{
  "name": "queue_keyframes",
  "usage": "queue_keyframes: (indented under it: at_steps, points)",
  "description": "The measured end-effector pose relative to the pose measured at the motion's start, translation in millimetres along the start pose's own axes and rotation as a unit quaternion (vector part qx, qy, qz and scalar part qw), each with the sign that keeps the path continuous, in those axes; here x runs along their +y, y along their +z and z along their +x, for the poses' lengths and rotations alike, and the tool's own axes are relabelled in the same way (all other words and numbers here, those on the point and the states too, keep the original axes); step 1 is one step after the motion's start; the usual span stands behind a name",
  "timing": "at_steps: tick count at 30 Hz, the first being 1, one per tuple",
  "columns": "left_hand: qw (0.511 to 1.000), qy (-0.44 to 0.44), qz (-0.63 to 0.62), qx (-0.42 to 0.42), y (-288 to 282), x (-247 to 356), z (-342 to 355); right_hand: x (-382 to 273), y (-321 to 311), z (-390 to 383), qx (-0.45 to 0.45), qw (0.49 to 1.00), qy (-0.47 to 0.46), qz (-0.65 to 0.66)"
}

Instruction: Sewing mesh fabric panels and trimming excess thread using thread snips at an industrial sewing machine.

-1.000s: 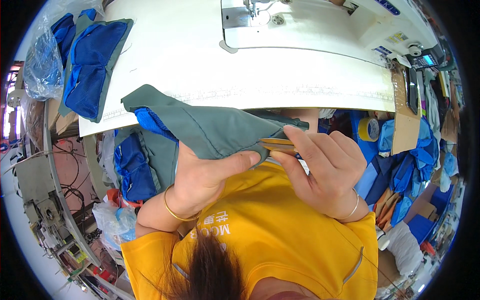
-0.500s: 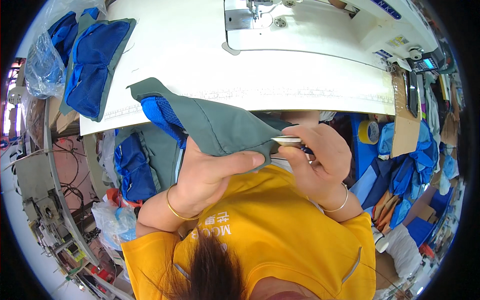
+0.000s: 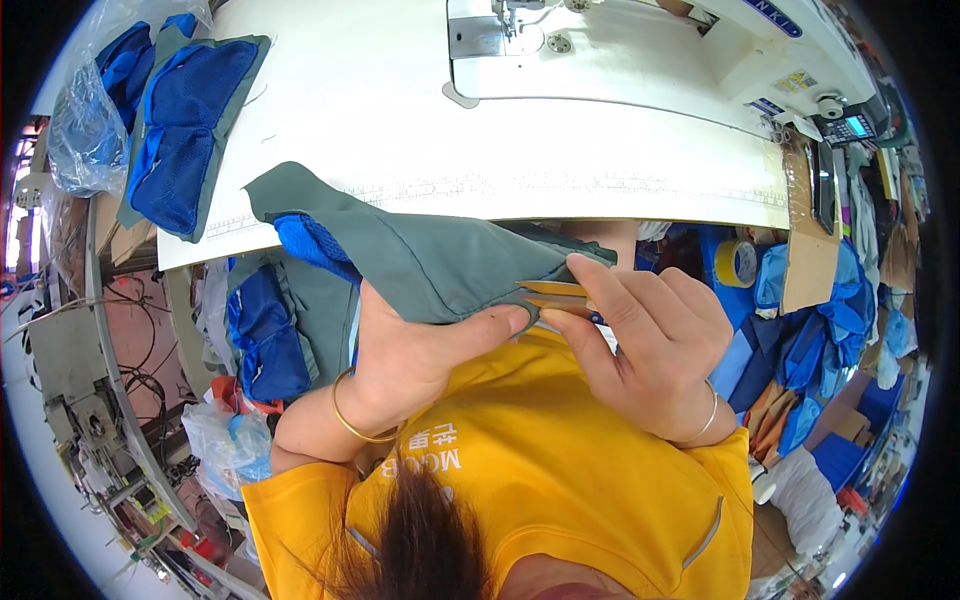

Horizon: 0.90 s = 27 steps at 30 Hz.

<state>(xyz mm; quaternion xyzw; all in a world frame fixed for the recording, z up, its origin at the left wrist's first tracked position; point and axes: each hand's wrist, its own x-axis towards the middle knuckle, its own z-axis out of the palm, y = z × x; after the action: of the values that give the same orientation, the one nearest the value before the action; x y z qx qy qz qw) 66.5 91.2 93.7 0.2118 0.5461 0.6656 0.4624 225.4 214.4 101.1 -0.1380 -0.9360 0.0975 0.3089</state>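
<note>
A grey-green fabric piece (image 3: pixel 420 255) with blue mesh (image 3: pixel 305 240) at its left hangs over the table's front edge. My left hand (image 3: pixel 420 340) is closed on its lower edge, thumb on top and the other fingers hidden underneath. In my right hand (image 3: pixel 650 340) are thread snips (image 3: pixel 555 293), held between thumb and fingers. Their two blades stand apart and point left at the fabric's edge, close to my left thumb tip. Whether the blades touch the cloth I cannot tell.
A sewing machine (image 3: pixel 800 60) stands at the back right of the white table (image 3: pixel 340 110). Blue mesh pieces (image 3: pixel 185 130) lie at the left beside a plastic bag (image 3: pixel 90 140). Below right are yellow tape (image 3: pixel 736 262), a cardboard flap (image 3: pixel 812 255) and blue cloth (image 3: pixel 800 340).
The snips' blades have spread apart and moved left along the fabric's edge. My right hand has turned and its fingers have opened wider; the fabric has shifted slightly left.
</note>
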Motion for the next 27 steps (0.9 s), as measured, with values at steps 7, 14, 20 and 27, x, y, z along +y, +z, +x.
queue_keyframes:
  at_steps: [7, 14, 20, 27]
  points:
    - [0.997, 0.023, 0.068, 0.008, -1, -2, -2, -5, -2, -2, -0.012, 0.999, 0.012, -0.031]
    - [1.000, -0.003, -0.009, -0.016, 0, 1, -1, 5, 18, -8, 0.056, 0.997, 0.014, 0.055]
    - [0.999, 0.000, -0.023, -0.026, -5, 5, 0, 2, 20, -2, 0.066, 0.980, 0.052, 0.179]
    - [0.993, 0.013, -0.107, -0.051, -13, -1, 3, 8, 36, -7, 0.065, 0.986, -0.031, 0.153]
